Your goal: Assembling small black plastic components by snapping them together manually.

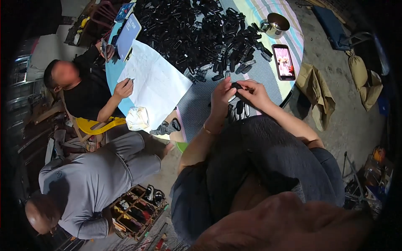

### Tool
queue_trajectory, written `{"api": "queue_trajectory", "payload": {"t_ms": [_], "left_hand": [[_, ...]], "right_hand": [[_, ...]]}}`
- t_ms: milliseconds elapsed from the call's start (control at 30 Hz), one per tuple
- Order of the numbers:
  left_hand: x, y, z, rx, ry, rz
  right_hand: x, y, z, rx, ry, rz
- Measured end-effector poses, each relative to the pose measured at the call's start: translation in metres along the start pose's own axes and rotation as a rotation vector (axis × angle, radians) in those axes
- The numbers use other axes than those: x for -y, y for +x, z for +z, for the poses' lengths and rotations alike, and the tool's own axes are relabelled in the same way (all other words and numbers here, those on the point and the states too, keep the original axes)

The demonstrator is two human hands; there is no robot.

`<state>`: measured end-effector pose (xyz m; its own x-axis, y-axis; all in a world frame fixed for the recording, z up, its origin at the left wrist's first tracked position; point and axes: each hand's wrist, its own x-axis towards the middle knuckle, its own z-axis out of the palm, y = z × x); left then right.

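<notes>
Near the table's front edge, my left hand (222,97) and my right hand (256,96) meet with fingers pinched on one small black plastic piece (236,86). Its exact kind is too small to make out, and my fingers cover part of it. Just under my hands, several black and pale grey pieces (238,111) lie by the table edge. Beyond my hands spreads a large heap of similar small black plastic pieces (180,31). A few greyish ones (245,67) lie along the heap's near side.
Right of the heap stand a metal mug (275,26) and a lit phone (284,62). To the left lie a white sheet (155,79), a crumpled packet (137,118) and a notebook (128,37). Two people (90,85) are at the left. A shoe rack (136,211) stands on the floor.
</notes>
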<state>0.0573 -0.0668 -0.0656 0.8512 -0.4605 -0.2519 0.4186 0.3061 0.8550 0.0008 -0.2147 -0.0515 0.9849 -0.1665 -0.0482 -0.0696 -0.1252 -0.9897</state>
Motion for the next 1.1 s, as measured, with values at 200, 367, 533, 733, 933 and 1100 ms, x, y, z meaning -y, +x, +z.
{"api": "queue_trajectory", "payload": {"t_ms": [200,367,533,733,933,1100], "left_hand": [[0.001,-0.008,0.008,-0.079,-0.073,-0.064],[0.001,-0.010,0.022,-0.092,-0.051,-0.010],[-0.008,-0.007,0.022,-0.003,-0.072,-0.019],[-0.014,-0.006,0.015,0.156,-0.058,-0.170],[-0.018,-0.017,0.021,0.196,0.073,-0.134],[-0.012,-0.011,0.025,0.155,0.058,-0.220]], "right_hand": [[0.012,-0.008,0.005,-0.100,-0.194,-0.169],[0.011,-0.005,0.008,-0.209,-0.379,-0.421],[-0.003,-0.009,0.001,-0.055,-0.118,-0.045],[-0.004,-0.020,-0.007,0.121,0.069,0.117],[-0.006,-0.033,-0.001,0.004,-0.136,-0.060],[-0.003,-0.033,-0.014,0.045,-0.194,0.017]]}}
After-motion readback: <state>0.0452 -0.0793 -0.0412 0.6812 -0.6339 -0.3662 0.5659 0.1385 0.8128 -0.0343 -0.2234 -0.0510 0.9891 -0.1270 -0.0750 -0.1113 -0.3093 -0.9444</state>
